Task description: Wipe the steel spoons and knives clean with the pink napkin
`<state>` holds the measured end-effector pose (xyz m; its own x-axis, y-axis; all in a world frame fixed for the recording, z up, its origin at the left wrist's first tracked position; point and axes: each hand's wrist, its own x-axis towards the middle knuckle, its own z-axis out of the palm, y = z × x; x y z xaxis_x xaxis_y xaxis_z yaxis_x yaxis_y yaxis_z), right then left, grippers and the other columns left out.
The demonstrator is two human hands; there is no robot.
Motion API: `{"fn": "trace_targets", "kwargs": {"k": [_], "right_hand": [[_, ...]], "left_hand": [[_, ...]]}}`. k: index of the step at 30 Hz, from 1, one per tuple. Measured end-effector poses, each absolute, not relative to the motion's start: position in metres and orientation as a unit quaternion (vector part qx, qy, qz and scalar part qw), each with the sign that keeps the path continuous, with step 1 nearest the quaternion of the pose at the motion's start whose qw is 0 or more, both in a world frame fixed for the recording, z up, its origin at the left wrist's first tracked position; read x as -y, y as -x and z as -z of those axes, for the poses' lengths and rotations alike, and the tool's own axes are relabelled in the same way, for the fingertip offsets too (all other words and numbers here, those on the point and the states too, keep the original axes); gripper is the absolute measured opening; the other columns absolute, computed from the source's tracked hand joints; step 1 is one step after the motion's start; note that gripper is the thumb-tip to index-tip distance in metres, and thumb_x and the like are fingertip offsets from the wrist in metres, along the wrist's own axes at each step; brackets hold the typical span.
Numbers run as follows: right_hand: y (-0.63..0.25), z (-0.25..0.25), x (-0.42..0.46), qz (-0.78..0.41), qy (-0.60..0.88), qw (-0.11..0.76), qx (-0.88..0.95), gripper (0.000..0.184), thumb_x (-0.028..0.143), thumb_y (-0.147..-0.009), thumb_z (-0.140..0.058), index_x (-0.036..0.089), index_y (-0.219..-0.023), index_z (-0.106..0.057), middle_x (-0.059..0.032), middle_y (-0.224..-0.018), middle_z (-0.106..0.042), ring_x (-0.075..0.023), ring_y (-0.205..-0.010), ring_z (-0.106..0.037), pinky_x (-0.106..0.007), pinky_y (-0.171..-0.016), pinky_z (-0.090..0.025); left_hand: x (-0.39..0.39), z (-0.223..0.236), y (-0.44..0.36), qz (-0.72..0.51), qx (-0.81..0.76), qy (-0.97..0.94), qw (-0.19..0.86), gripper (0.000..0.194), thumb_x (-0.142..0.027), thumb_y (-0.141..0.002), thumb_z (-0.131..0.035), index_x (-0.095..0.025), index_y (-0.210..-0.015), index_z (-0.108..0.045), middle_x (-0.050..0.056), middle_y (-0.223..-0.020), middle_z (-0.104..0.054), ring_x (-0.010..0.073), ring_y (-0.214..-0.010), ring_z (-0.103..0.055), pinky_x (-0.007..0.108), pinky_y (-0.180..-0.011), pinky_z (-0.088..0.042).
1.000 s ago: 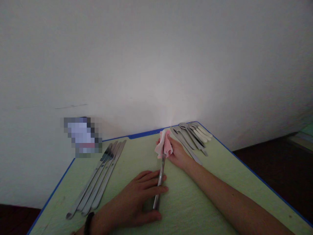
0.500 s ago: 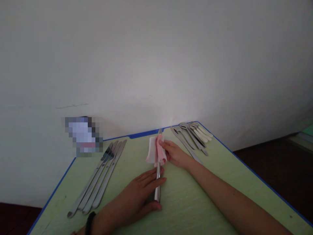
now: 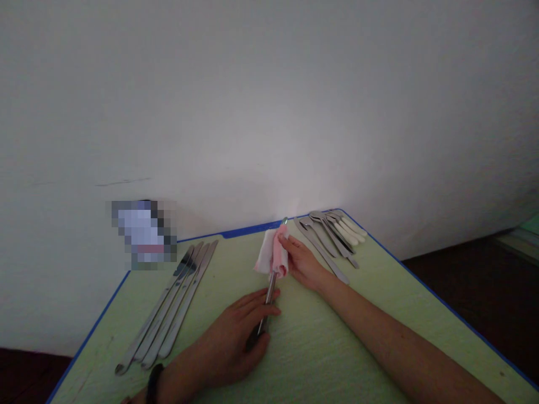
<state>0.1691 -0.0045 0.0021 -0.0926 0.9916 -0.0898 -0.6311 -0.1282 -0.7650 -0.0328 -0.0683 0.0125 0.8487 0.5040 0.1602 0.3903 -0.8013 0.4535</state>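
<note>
My left hand is closed around the handle of a table knife, its fingers over and under the metal. A pink and white cloth is folded about the blade, and only the tip shows beyond it. Pinching the cloth from the right side is my right hand, thumb on top. Left of my hands lie several table knives side by side, handles toward me. Past my right hand more cutlery is spread: a knife, spoons and some pieces with white handles.
The light green table top has a blue edge and meets a white wall at the back. A blurred-out phone-like object leans at the back left corner. Dark floor shows to the right.
The knife has tilted, its tip moving right and its handle end left. My right hand and the cloth have gone slightly up and right along the blade; my left hand shifted slightly left.
</note>
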Motion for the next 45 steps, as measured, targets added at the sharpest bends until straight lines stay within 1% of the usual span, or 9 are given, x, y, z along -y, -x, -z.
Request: {"fn": "trace_targets", "kwargs": {"k": [5, 10, 14, 18, 22, 25, 29, 38, 45], "right_hand": [[-0.172, 0.002, 0.000, -0.678, 0.308, 0.614, 0.261, 0.026, 0.038, -0.069, -0.075, 0.017, -0.080, -0.064, 0.0018, -0.067, -0.064, -0.0110, -0.060, -0.054, -0.023, -0.057, -0.043], [-0.177, 0.008, -0.007, -0.714, 0.267, 0.606, 0.230, 0.030, 0.045, -0.083, -0.057, 0.016, -0.080, -0.065, -0.0018, -0.069, -0.067, -0.0151, -0.065, -0.059, -0.028, -0.064, -0.046], [-0.174, 0.006, -0.006, -0.694, 0.270, 0.605, 0.282, 0.015, 0.031, -0.075, -0.065, 0.017, -0.081, -0.066, -0.0011, -0.074, -0.069, -0.0165, -0.075, -0.061, -0.029, -0.070, -0.046], [-0.171, -0.002, 0.000, -0.677, 0.279, 0.603, 0.315, 0.024, 0.037, -0.072, -0.069, 0.019, -0.087, -0.066, -0.0001, -0.078, -0.069, -0.0166, -0.076, -0.059, -0.028, -0.068, -0.045], [-0.171, -0.004, 0.004, -0.677, 0.292, 0.605, 0.300, 0.028, 0.041, -0.070, -0.072, 0.020, -0.087, -0.064, 0.0022, -0.072, -0.065, -0.0127, -0.064, -0.055, -0.024, -0.058, -0.042], [-0.172, -0.003, 0.004, -0.681, 0.298, 0.608, 0.280, 0.030, 0.037, -0.066, -0.077, 0.020, -0.085, -0.062, 0.0041, -0.069, -0.062, -0.0100, -0.060, -0.053, -0.022, -0.055, -0.041], [-0.173, -0.002, 0.003, -0.685, 0.308, 0.603, 0.269, 0.034, 0.029, -0.060, -0.082, 0.018, -0.085, -0.062, 0.0022, -0.073, -0.064, -0.0109, -0.065, -0.056, -0.023, -0.061, -0.045], [-0.176, -0.003, 0.005, -0.708, 0.328, 0.558, 0.282, 0.027, 0.029, -0.065, -0.079, 0.015, -0.078, -0.061, 0.0012, -0.064, -0.063, -0.0106, -0.056, -0.054, -0.023, -0.054, -0.043], [-0.172, -0.001, 0.001, -0.668, 0.316, 0.629, 0.240, 0.032, 0.040, -0.065, -0.078, 0.018, -0.081, -0.060, 0.0023, -0.067, -0.063, -0.0108, -0.059, -0.055, -0.023, -0.052, -0.044]], "left_hand": [[0.067, -0.006, 0.033, -0.162, -0.241, -0.937, 0.194, 0.053, -0.009, -0.084, -0.048, -0.023, -0.134, -0.041, 0.006, -0.145, -0.043, 0.0194, -0.135, -0.036, 0.042, -0.112, -0.034], [0.065, -0.001, 0.033, -0.188, -0.263, -0.926, 0.194, 0.058, -0.010, -0.085, -0.048, -0.025, -0.140, -0.034, 0.006, -0.145, -0.043, 0.0198, -0.135, -0.037, 0.042, -0.112, -0.035], [0.065, -0.001, 0.033, -0.195, -0.269, -0.923, 0.195, 0.057, -0.009, -0.085, -0.048, -0.024, -0.139, -0.036, 0.007, -0.143, -0.045, 0.0210, -0.133, -0.038, 0.042, -0.111, -0.036], [0.066, -0.004, 0.033, -0.186, -0.262, -0.927, 0.195, 0.060, -0.008, -0.084, -0.047, -0.025, -0.140, -0.034, 0.006, -0.146, -0.042, 0.0212, -0.133, -0.038, 0.044, -0.111, -0.035], [0.065, -0.004, 0.032, -0.171, -0.258, -0.932, 0.190, 0.062, -0.007, -0.084, -0.047, -0.026, -0.141, -0.033, 0.005, -0.146, -0.041, 0.0207, -0.134, -0.038, 0.044, -0.112, -0.034], [0.064, -0.002, 0.032, -0.175, -0.255, -0.932, 0.187, 0.061, -0.007, -0.083, -0.048, -0.026, -0.140, -0.035, 0.005, -0.145, -0.043, 0.0208, -0.133, -0.038, 0.044, -0.112, -0.034], [0.064, -0.002, 0.031, -0.183, -0.256, -0.930, 0.190, 0.057, -0.007, -0.083, -0.048, -0.025, -0.137, -0.041, 0.005, -0.143, -0.046, 0.0205, -0.132, -0.040, 0.042, -0.111, -0.036], [0.065, -0.005, 0.030, -0.170, -0.250, -0.936, 0.184, 0.050, -0.009, -0.083, -0.050, -0.024, -0.130, -0.049, 0.005, -0.139, -0.051, 0.0210, -0.132, -0.040, 0.041, -0.111, -0.036], [0.065, -0.015, 0.029, -0.152, -0.202, -0.957, 0.141, 0.051, -0.010, -0.077, -0.051, -0.024, -0.126, -0.053, 0.005, -0.136, -0.055, 0.0237, -0.131, -0.042, 0.043, -0.108, -0.039]]}}
